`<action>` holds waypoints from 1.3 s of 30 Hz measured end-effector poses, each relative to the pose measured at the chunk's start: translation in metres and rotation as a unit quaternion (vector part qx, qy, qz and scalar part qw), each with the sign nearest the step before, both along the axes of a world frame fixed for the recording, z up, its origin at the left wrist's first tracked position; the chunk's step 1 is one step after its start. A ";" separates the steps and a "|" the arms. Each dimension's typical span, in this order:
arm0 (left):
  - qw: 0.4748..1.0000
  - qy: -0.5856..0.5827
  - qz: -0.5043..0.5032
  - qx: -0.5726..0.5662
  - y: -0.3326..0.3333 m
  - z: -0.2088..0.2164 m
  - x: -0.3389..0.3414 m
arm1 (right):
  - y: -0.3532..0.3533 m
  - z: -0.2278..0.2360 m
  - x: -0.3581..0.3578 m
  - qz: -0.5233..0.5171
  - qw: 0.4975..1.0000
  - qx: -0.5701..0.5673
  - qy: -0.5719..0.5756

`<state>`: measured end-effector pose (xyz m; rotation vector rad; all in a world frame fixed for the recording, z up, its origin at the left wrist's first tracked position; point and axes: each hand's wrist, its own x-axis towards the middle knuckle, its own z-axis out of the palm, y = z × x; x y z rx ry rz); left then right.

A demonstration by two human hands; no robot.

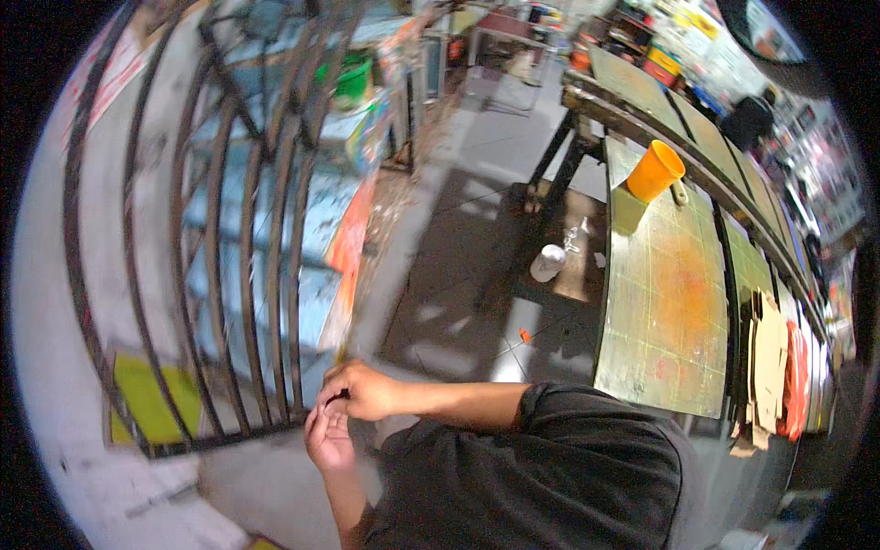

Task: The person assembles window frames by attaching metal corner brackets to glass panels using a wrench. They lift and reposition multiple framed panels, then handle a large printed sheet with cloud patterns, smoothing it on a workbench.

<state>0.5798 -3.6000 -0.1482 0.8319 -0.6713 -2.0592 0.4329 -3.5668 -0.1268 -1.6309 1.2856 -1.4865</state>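
Observation:
My right hand is closed, its fingers bent down toward my left hand. Just below it, my left hand is turned partly palm up, its fingers curled in against the right fingertips. A small dark patch shows between the two hands; whether it is an object or shadow I cannot make out. Both hands meet in front of my dark shirt, close to the lower corner of a dark metal grille.
Beyond the grille are light blue steps and a green bucket. At right, an orange cup stands on a worn panelled table, with cardboard pieces at its edge. A whitish can sits on a lower board.

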 end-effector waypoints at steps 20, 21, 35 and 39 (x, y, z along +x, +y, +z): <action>0.797 -0.006 -0.603 0.039 -0.202 0.003 -0.620 | -0.073 0.021 -0.525 -0.463 0.879 0.083 0.073; 0.796 -0.024 -0.604 0.027 -0.205 0.004 -0.650 | -0.077 0.020 -0.554 -0.460 0.881 0.097 0.054; 0.900 0.087 -0.427 0.014 -0.347 -0.011 -0.947 | -0.237 0.016 -0.912 -0.302 0.936 0.180 -0.024; 0.905 0.078 -0.416 0.041 -0.385 -0.011 -1.061 | -0.245 0.004 -1.030 -0.338 0.922 0.186 -0.038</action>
